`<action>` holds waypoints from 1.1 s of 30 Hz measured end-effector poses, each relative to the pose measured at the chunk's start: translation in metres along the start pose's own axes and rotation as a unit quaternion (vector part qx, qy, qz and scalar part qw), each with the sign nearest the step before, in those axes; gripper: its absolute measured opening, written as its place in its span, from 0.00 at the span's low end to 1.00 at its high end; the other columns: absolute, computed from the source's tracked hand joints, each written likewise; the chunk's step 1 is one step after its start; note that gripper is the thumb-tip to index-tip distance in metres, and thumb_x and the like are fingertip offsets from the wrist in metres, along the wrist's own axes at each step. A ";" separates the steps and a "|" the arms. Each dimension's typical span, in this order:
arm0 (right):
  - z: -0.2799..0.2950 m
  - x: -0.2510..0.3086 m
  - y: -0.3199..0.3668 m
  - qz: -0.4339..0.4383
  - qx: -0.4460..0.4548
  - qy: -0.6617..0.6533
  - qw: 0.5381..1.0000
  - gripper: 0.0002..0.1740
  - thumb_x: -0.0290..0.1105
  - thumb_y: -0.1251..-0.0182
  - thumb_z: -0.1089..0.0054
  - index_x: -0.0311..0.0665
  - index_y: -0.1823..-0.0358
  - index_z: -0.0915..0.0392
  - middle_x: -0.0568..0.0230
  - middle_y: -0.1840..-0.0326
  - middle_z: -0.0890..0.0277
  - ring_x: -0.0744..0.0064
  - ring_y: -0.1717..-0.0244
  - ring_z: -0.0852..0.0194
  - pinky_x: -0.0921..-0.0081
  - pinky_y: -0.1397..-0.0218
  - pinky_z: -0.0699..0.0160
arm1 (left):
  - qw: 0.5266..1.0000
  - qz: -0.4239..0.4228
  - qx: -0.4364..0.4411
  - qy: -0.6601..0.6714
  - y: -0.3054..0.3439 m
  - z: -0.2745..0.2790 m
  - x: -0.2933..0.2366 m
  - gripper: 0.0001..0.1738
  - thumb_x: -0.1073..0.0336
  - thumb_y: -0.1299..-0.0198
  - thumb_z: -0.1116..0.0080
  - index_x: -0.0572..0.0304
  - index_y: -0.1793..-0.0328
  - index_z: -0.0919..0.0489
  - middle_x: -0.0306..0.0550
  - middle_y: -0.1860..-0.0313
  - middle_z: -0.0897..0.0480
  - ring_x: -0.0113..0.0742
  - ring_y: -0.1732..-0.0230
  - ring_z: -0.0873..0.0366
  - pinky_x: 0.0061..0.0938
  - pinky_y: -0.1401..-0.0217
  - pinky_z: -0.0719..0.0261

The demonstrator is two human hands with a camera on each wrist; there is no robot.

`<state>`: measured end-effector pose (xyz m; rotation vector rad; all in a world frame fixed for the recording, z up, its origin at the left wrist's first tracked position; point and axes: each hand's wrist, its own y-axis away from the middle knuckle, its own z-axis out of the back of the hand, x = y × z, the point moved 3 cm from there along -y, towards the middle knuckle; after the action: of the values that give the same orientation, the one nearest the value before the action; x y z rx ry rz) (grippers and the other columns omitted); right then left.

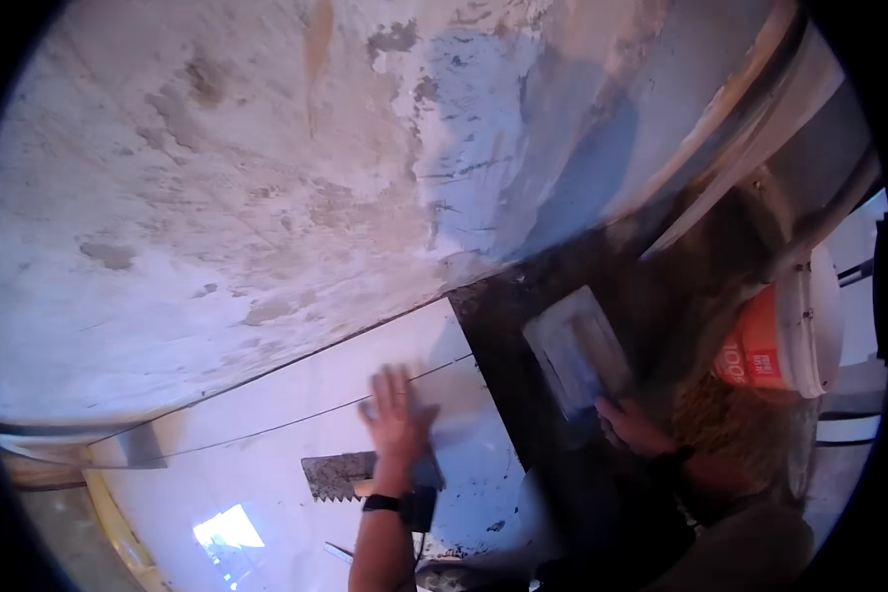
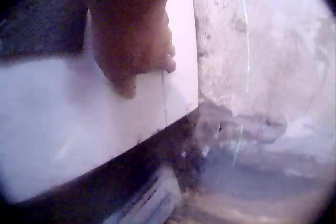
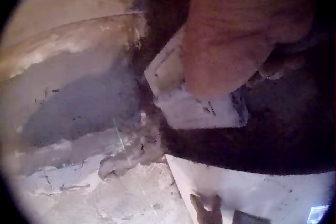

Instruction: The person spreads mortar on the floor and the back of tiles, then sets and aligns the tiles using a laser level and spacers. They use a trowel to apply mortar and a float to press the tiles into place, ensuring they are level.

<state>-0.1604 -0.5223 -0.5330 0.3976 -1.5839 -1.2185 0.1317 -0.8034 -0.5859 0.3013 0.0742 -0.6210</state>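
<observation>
My left hand (image 1: pixel 397 429) lies with fingers spread on a white panel (image 1: pixel 266 395) that has a thin line along it; the left wrist view shows the same hand (image 2: pixel 134 35) on the panel (image 2: pixel 58 124). A notched trowel (image 1: pixel 337 476) rests on the panel beside that wrist, partly hidden by it. My right hand (image 1: pixel 636 426) grips the handle of a pale rectangular float (image 1: pixel 560 360) over the dark floor past the panel's end. In the right wrist view, the right hand (image 3: pixel 231 35) covers most of the float's (image 3: pixel 199 113) handle.
A patchy plastered wall (image 1: pixel 217 197) runs along the panel's far edge. An orange and white bucket (image 1: pixel 794 335) stands at the right, with brownish loose material (image 1: pixel 710 414) near it. A thin pale tool (image 1: pixel 338 553) lies near the panel's lower part.
</observation>
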 end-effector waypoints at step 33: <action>-0.058 -0.028 -0.058 0.173 -0.065 0.256 0.949 0.24 0.48 0.23 0.46 0.35 0.71 0.26 0.61 0.81 0.31 0.67 0.78 0.28 0.59 0.74 0.32 | 0.987 0.136 0.081 0.024 -0.018 0.043 0.029 0.76 0.29 0.68 0.23 0.48 0.15 0.52 0.45 0.13 0.57 0.54 0.14 0.66 0.76 0.26 0.53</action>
<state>-0.1179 -0.5553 -0.6010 0.3025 -1.0644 -0.8531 0.1437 -0.8460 -0.5536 0.4745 0.0276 -0.3487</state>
